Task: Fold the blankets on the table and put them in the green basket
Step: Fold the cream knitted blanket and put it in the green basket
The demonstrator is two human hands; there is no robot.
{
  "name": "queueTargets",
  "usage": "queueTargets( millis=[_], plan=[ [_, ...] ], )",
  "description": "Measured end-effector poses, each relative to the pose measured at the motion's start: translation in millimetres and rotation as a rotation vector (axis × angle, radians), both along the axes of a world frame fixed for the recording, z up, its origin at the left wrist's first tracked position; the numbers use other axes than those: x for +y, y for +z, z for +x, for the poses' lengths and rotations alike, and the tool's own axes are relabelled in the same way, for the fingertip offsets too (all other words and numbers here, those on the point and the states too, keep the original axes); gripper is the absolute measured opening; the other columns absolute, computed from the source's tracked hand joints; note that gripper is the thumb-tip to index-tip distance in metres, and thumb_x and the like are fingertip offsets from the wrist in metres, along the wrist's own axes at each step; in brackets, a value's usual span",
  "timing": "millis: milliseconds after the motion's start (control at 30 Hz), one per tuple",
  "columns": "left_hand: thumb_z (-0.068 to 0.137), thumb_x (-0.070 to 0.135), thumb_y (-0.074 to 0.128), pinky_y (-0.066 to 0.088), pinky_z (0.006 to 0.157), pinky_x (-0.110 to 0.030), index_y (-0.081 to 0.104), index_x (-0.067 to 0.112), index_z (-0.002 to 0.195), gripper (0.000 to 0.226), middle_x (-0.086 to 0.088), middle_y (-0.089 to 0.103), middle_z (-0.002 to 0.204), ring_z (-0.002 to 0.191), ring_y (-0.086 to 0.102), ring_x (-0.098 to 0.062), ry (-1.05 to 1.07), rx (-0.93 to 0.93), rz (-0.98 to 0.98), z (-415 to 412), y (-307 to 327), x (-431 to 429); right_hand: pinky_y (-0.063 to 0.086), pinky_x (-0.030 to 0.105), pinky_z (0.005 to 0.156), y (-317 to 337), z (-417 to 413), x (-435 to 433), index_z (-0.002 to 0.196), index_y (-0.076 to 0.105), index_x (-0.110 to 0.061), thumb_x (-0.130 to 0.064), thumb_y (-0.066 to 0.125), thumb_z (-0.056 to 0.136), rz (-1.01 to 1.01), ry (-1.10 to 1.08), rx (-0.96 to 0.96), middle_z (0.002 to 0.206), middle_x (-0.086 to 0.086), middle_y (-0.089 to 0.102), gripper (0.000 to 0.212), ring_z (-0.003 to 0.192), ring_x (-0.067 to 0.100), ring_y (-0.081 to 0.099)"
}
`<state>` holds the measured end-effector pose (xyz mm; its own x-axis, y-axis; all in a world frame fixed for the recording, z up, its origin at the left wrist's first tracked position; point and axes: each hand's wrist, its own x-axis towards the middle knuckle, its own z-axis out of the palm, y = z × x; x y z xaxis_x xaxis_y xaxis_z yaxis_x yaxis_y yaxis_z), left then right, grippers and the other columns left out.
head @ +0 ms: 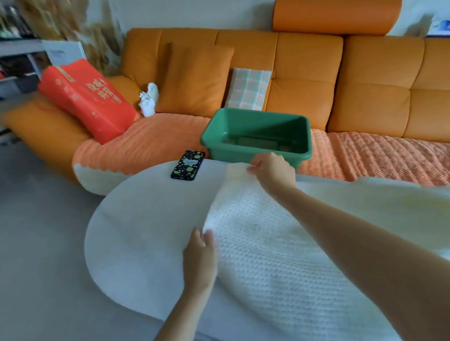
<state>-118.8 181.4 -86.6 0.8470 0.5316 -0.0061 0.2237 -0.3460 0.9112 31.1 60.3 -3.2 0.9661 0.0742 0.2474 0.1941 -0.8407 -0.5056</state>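
Observation:
A white knitted blanket [269, 250] lies spread over the right part of the white oval table [141, 226]. My right hand [272, 169] pinches the blanket's far corner, close to the green basket. My left hand [200, 256] holds the blanket's near left corner at the table's middle. More pale cloth [401, 204] is bunched at the right, blurred. The green basket [256, 135] stands at the table's far edge, in front of the sofa, and looks empty.
A black phone [188, 165] with coloured dots lies on the table left of the basket. Behind is an orange sofa [346, 78] with cushions, a red bag [90, 100] and a plaid cloth [248, 89]. Grey floor lies to the left.

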Motion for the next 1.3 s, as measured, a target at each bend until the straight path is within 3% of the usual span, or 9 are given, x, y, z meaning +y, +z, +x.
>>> queueTargets(
  millis=[133,233,367,533,633,800,967,1167,1300],
  plan=[
    [0.097,0.026,0.042,0.035,0.061,-0.032,0.055,0.008,0.099,0.022,-0.014,0.062,0.093,0.088,0.059,-0.034,0.065,0.05,0.352,-9,3,76,0.046,0.032,0.079,-18,6,32,0.111,0.065,-0.018,-0.031,0.06,0.089,0.156,0.092,0.124,0.115,0.002,0.066,0.026,0.103,0.023,0.06],
    [0.089,0.029,0.06,0.044,0.08,-0.04,0.049,0.008,0.127,0.045,-0.015,0.053,0.123,0.107,0.052,-0.034,0.059,0.284,0.714,-21,-18,106,0.026,0.044,0.113,-60,-3,44,0.141,0.039,-0.019,-0.044,0.051,0.092,-0.255,0.38,0.378,0.15,0.008,0.034,0.056,0.136,0.028,0.034],
    [0.065,0.026,0.083,0.051,0.078,-0.057,0.066,0.001,0.107,0.051,-0.026,0.062,0.112,0.098,0.062,-0.043,-0.156,0.232,0.882,-26,-52,105,0.001,0.05,0.117,-104,-14,42,0.149,0.017,-0.025,-0.048,0.044,0.094,-0.458,0.567,0.483,0.158,0.008,-0.002,0.066,0.145,0.029,-0.002],
    [0.052,0.079,-0.031,0.001,0.115,-0.041,0.012,0.028,0.149,0.117,0.002,0.002,0.157,0.145,0.0,-0.017,-0.329,0.386,0.763,-37,-59,87,-0.007,0.046,0.115,-126,-11,45,0.15,0.003,-0.028,-0.054,0.033,0.095,-0.431,0.594,0.428,0.157,0.002,-0.013,0.068,0.144,0.024,-0.015],
    [0.044,0.078,-0.04,-0.005,0.114,-0.039,0.006,0.031,0.148,0.123,0.006,-0.007,0.156,0.144,-0.007,-0.013,-0.265,0.361,0.741,-41,-66,99,-0.016,0.042,0.111,-139,-15,60,0.149,-0.008,-0.03,-0.059,0.025,0.094,-0.431,0.612,0.351,0.155,0.001,-0.022,0.07,0.14,0.022,-0.025],
    [0.052,0.083,-0.025,-0.002,0.115,-0.038,0.011,0.034,0.148,0.114,0.008,-0.001,0.157,0.144,-0.004,-0.011,-0.209,0.388,0.751,-40,-66,145,-0.018,0.037,0.11,-142,-16,103,0.149,-0.01,-0.029,-0.057,0.019,0.095,-0.444,0.666,0.262,0.154,0.0,-0.022,0.067,0.14,0.02,-0.026],
    [0.094,0.047,0.039,0.015,0.111,-0.047,0.031,0.018,0.144,0.059,-0.009,0.023,0.153,0.141,0.018,-0.024,0.139,0.281,0.603,-43,-59,180,-0.014,0.043,0.113,-139,-5,129,0.15,-0.003,-0.028,-0.054,0.024,0.096,-0.337,0.654,0.27,0.156,0.0,-0.016,0.065,0.144,0.024,-0.017],
    [0.077,0.036,0.072,0.056,0.064,-0.033,0.059,0.007,0.115,0.049,-0.016,0.066,0.104,0.091,0.064,-0.029,0.232,0.356,-0.229,-61,-63,218,0.005,0.046,0.116,-127,29,95,0.151,0.007,-0.022,-0.038,0.043,0.097,-0.238,0.234,0.275,0.158,0.005,0.005,0.067,0.145,0.029,0.006],
    [0.073,0.036,0.072,0.043,0.05,-0.031,0.05,0.006,0.058,0.04,-0.007,0.054,0.053,0.052,0.054,-0.023,0.258,0.362,0.221,-64,-46,221,0.027,0.04,0.106,-128,33,96,0.137,0.042,-0.013,-0.032,0.053,0.093,-0.242,0.143,0.173,0.136,0.012,0.042,0.049,0.126,0.029,0.034]
  ],
)
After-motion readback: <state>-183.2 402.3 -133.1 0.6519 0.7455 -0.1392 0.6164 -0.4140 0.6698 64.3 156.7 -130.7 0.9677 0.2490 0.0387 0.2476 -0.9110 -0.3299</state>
